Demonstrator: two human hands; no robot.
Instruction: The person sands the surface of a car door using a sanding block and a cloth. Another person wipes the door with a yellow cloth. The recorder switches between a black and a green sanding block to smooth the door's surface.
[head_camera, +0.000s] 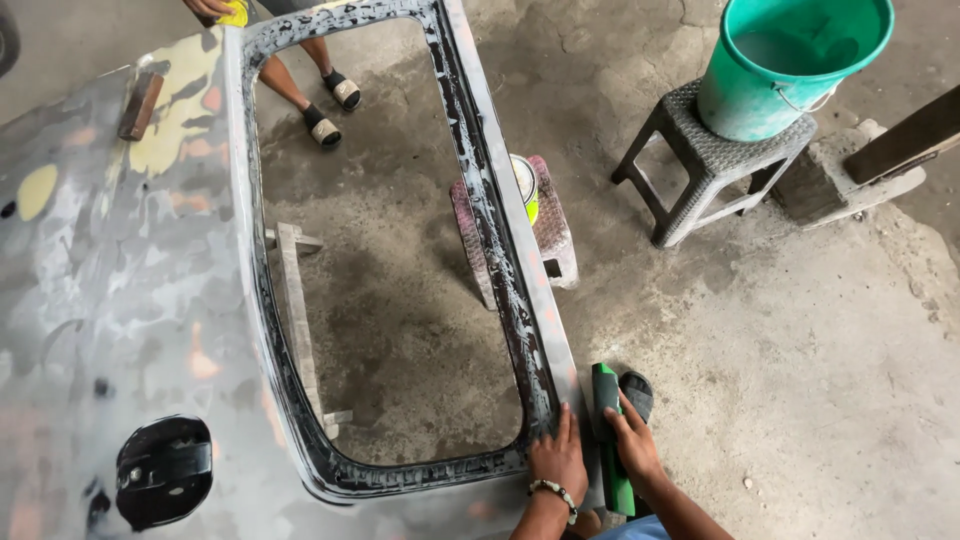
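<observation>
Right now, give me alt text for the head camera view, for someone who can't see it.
Seen from above, a person's left hand rests flat on the corner of a sanded grey car body panel with a window opening, while the right hand holds a green sanding block. Nearby, a green bucket sits on a grey stool.

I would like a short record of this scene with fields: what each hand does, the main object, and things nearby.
Left hand: flat on the frame edge of the sanded car body panel
Right hand: grips a green sanding block against the panel edge
Nearby: green bucket on a grey stool
Other person: sandalled feet beyond the panel
</observation>
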